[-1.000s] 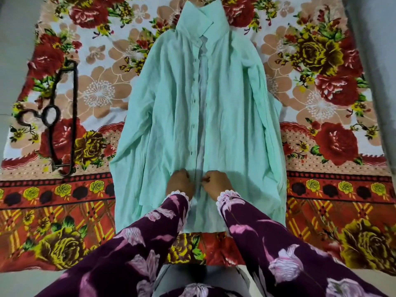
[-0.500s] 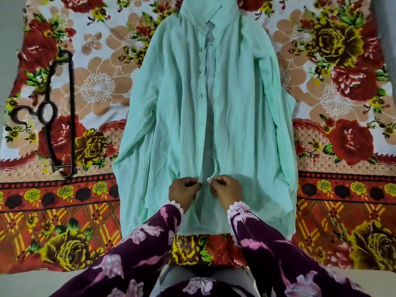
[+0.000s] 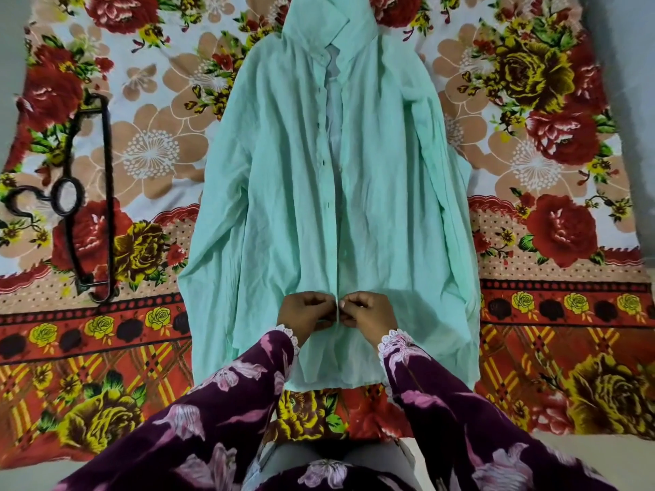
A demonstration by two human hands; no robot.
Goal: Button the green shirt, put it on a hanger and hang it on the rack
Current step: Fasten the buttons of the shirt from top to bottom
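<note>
The green shirt (image 3: 283,207) lies flat and front-up on the floral bedsheet (image 3: 531,154), collar at twelve o'clock, hem at six, right in the centre of view. Both hands sit down near the hem on the placket. The left hand (image 3: 306,313) has its grip pinched shut on the button-side edge, and the right hand (image 3: 368,313) is pinched shut on the opposite edge, knuckles almost touching across the seam. This looks like the lowest button going in; whether it is through the hole, I cannot tell, the fingertips hide it. Higher up the front stands open, a pale strip showing between the two edges, with small dark buttons (image 3: 328,205) running up toward the collar.

To do this well: line the two edges level at the hem first, tip the button edge-on, feed it through the slit, then tug the fabric flat before moving up. Work upward one at a time so nothing gets skipped.

The dark hanger (image 3: 106,193) waits at nine o'clock, well apart from the shirt. No rack in view.
</note>
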